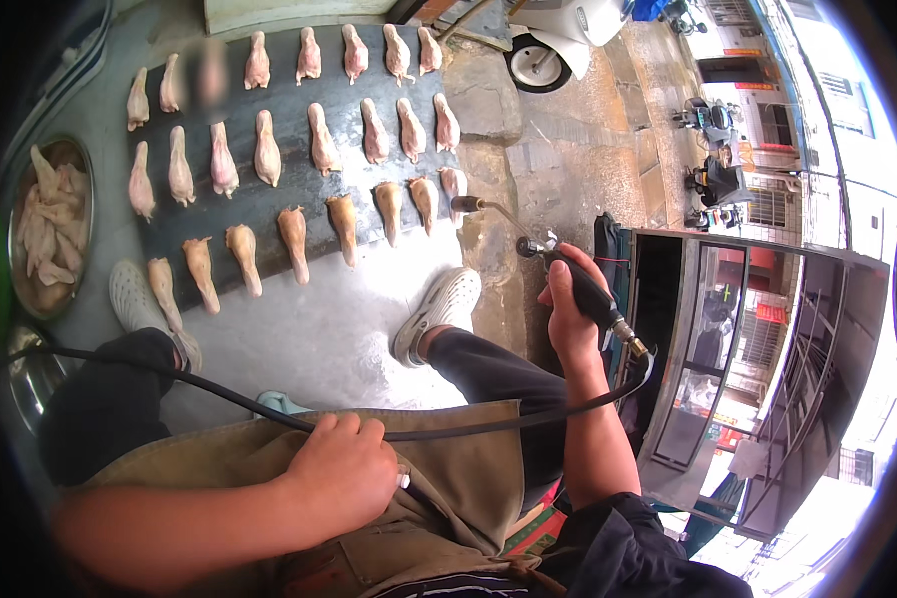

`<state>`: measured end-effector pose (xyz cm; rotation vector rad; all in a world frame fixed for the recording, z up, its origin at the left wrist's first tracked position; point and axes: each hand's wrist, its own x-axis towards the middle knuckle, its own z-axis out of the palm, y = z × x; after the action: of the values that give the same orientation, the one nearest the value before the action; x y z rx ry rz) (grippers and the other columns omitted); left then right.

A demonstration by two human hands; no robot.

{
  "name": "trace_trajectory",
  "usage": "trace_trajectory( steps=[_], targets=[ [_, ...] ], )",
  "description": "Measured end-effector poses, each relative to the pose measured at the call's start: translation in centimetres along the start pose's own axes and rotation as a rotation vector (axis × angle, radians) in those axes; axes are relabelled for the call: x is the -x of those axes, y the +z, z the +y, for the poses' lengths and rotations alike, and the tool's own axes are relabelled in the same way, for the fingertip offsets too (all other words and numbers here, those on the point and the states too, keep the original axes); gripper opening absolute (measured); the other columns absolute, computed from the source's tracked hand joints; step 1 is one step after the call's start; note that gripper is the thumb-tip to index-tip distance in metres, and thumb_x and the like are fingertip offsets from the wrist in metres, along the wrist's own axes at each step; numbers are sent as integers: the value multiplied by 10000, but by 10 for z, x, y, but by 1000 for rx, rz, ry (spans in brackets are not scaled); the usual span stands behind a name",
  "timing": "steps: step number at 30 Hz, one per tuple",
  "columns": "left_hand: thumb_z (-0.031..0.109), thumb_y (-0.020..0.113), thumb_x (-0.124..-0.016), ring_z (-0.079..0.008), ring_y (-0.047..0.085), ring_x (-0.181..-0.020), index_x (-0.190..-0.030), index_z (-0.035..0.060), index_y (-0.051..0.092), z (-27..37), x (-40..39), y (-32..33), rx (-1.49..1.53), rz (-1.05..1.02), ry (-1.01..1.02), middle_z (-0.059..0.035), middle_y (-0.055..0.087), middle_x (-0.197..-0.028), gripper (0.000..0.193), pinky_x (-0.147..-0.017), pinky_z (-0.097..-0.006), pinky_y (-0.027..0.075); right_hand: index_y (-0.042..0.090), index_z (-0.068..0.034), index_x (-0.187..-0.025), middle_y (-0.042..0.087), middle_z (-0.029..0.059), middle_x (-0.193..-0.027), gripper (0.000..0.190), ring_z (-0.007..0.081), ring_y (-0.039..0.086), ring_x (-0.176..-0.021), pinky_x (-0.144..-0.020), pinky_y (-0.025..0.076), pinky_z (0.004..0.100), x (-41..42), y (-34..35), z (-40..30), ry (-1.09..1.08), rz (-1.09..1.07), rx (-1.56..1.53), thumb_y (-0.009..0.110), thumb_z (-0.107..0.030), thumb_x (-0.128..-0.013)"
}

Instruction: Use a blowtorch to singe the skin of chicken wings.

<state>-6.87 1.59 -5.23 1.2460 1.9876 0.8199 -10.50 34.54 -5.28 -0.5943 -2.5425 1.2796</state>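
My right hand [577, 299] grips the black handle of a gas torch [590, 288]. The torch's thin bent neck reaches left to a burner nozzle [465, 203], beside the rightmost poultry leg [454, 183] of the near row; I see no flame. A black hose [478, 432] loops from the handle back across my lap. My left hand [347, 467] is curled around this hose above my brown apron [463, 478], and a small white-tipped object [403, 477] shows beside it. Near-row legs, such as one browned leg [293, 243], are mostly tan; pale legs [267, 148] fill the rows behind.
The legs lie on a dark metal sheet [284, 97] on the floor. A metal bowl [88, 247] of pale poultry pieces stands at left. My white clogs [441, 314] flank the near edge. A scooter wheel [537, 63] is at the back; a glazed metal cabinet [688, 418] stands at right.
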Motion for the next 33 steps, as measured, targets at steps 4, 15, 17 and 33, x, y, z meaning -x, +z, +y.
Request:
trace_trajectory(
  steps=[4,15,17,33],
  targets=[
    [246,639,-810,-280,552,-836,-755,48,695,-3,0,-2,4,-18,-3,-108,588,-833,213,-744,-415,413,635,18,-1168,661,48,-805,294,84,612,-637,-601,507,227,5,1,0,1,-6,34,672,-127,-915],
    [276,657,-829,-288,539,-827,-744,35,681,-6,-2,-7,16,-7,-4,-109,568,-823,257,-753,-418,410,636,24,-1162,654,42,-762,281,77,605,-631,-607,502,227,5,2,3,-17,-33,65,660,-111,-917],
    [280,649,-835,-285,536,-821,-738,37,677,-6,-1,-7,18,0,-9,-109,568,-822,263,-749,-417,409,635,26,-1163,658,45,-771,282,80,611,-634,-608,506,229,5,2,2,-22,-51,104,660,-111,-919],
    [272,646,-807,-286,533,-817,-728,38,669,-7,-1,-8,6,-5,-4,-110,569,-821,247,-736,-418,406,643,21,-1157,684,79,-840,294,97,635,-641,-609,518,237,7,3,2,-47,-43,129,677,-135,-910]
  ],
)
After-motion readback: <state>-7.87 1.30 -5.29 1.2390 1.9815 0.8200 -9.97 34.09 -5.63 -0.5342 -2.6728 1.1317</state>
